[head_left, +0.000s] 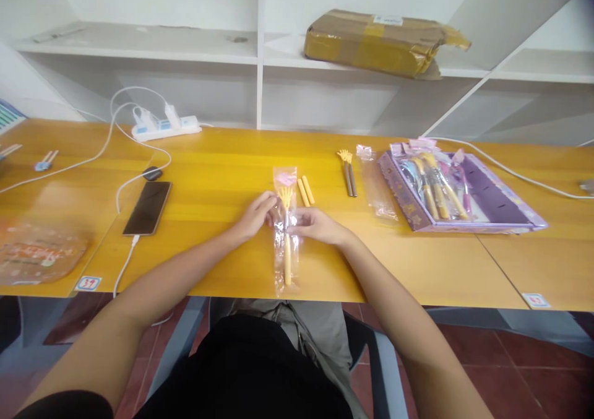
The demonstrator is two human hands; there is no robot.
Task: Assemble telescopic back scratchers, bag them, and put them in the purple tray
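Head view: phone (147, 208) and purple box (492, 193) flank the bagged back-scratcher (288, 252).

From the packet (288, 255), the way across the table (241, 156) runs free at twelve o'clock up to the shelf (259, 85), with sticks (303, 193) blocking one, the phone (147, 208) nine, the box (496, 187) two-thirty.

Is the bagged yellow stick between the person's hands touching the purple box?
Apart. The head view shows a wide stretch of tabletop between the bagged yellow stick and the purple box, off to its right.
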